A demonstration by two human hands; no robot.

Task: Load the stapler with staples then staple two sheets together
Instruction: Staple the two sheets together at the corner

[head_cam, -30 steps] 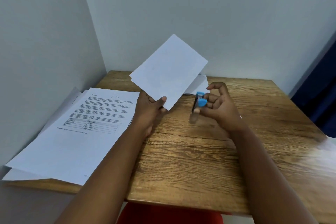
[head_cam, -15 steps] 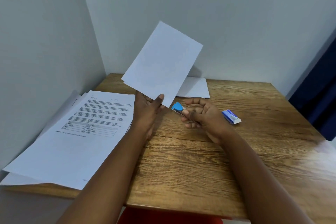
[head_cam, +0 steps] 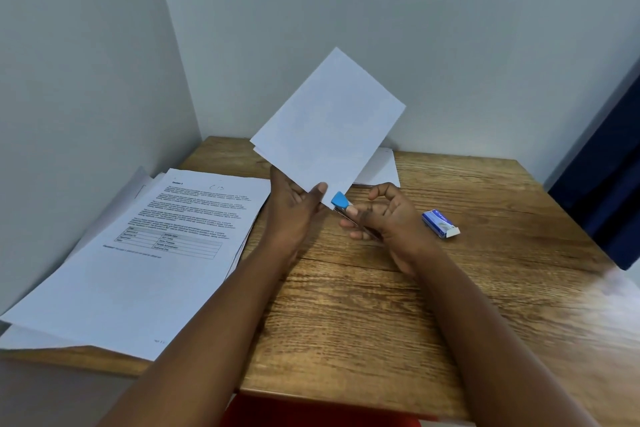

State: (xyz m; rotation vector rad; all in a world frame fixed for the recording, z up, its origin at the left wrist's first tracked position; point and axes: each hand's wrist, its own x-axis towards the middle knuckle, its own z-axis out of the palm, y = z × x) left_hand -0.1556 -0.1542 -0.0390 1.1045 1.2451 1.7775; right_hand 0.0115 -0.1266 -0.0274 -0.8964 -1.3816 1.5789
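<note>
Loading looks finished, I judge; only the stapling remains. My right hand (head_cam: pixel 388 218) curls round the blue stapler (head_cam: pixel 341 202), its nose touching the lower corner of the two sheets (head_cam: pixel 329 125), which my left hand (head_cam: pixel 294 204) pinches upright. Beyond, the staple box (head_cam: pixel 440 224) lies on the table (head_cam: pixel 346 322).

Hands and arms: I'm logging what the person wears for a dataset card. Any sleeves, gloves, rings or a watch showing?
None show. Both forearms are bare up to the frame's lower edge, so no sleeve is in view. The left hand and right hand are ungloved, with no ring, watch or wristband visible; the fingernails look short and unpainted.
</note>
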